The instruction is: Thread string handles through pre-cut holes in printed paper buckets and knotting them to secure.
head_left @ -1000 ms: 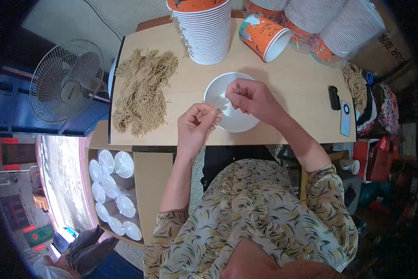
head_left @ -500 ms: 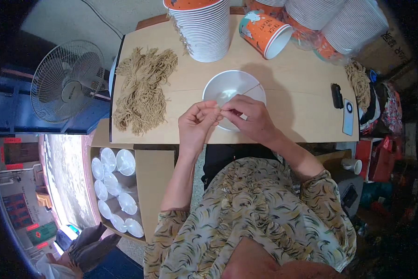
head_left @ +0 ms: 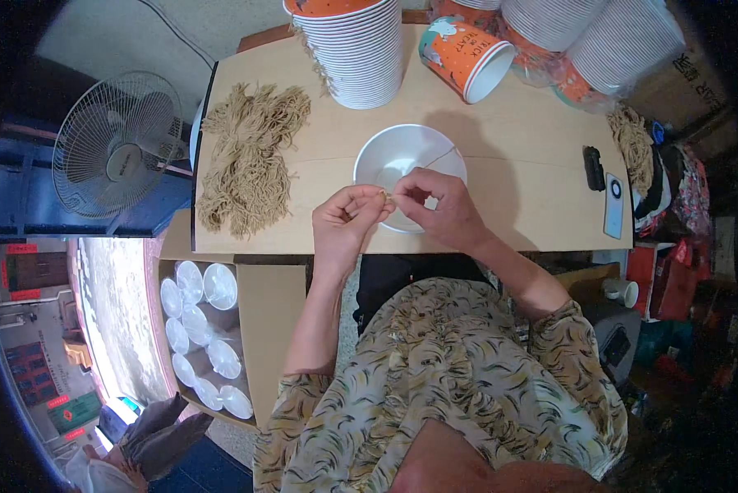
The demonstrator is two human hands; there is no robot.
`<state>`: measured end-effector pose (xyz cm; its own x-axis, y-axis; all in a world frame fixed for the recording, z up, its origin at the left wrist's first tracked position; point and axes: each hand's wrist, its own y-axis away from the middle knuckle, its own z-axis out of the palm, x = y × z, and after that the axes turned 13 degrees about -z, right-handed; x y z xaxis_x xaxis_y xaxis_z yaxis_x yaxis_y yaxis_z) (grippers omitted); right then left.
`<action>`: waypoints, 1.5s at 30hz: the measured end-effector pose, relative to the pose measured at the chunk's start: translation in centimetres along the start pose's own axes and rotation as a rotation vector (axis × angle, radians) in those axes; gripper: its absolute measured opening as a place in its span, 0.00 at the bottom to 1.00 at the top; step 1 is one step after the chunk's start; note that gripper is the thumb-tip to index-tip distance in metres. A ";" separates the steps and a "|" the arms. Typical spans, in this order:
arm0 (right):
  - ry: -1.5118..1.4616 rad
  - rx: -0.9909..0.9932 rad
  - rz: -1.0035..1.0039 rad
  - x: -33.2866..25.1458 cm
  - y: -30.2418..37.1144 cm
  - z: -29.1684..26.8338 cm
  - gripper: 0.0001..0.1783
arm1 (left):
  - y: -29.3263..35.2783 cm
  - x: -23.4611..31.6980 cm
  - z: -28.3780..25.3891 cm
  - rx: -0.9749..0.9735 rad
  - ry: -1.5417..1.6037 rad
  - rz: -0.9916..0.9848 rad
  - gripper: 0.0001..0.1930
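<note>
A white paper bucket (head_left: 367, 158) stands on the table below my hands, its open mouth facing up. A thin tan cord (head_left: 440, 157) runs from the far right of its wall toward my right hand (head_left: 441, 209). Over the bucket's near half, my right thumb and forefinger are pinched together at a small bit of cord. My left hand (head_left: 344, 222) is closed in a pinch on the cord's end, its fingertips almost touching the right ones. The exact shape of the cord between the fingertips is too small to make out.
Bundled tan cords (head_left: 250, 160) lie on the left of the table. A tall stack of buckets (head_left: 352, 62) and an orange bucket on its side (head_left: 459, 57) stand behind. A phone (head_left: 613, 205) lies at right. Left are a fan (head_left: 118, 148) and an open carton (head_left: 274, 337) of wrapped cups.
My fingertips have shifted slightly down, and the right finger and thumb now form a rounder loop. The cord still runs from the bucket's wall to my right hand.
</note>
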<state>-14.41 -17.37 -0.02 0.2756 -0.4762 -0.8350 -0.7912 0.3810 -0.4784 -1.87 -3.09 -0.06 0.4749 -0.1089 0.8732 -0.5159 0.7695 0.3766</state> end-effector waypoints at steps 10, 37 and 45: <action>-0.307 -0.002 0.318 -0.4 -0.5 -0.3 0.08 | 0.2 -0.1 0.9 0.035 -0.094 0.134 0.06; -0.179 -0.008 0.300 -0.3 -2.8 -1.2 0.09 | 0.3 0.6 0.0 -0.064 -0.048 -0.035 0.05; -0.437 -0.248 0.428 0.1 -1.9 -2.1 0.06 | 0.2 0.5 0.3 -0.094 -0.101 -0.001 0.04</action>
<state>-13.98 -19.82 1.38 0.0641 0.0619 -0.9960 -0.9680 0.2466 -0.0469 -2.00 -3.18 0.55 0.3983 -0.1687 0.9016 -0.4446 0.8242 0.3507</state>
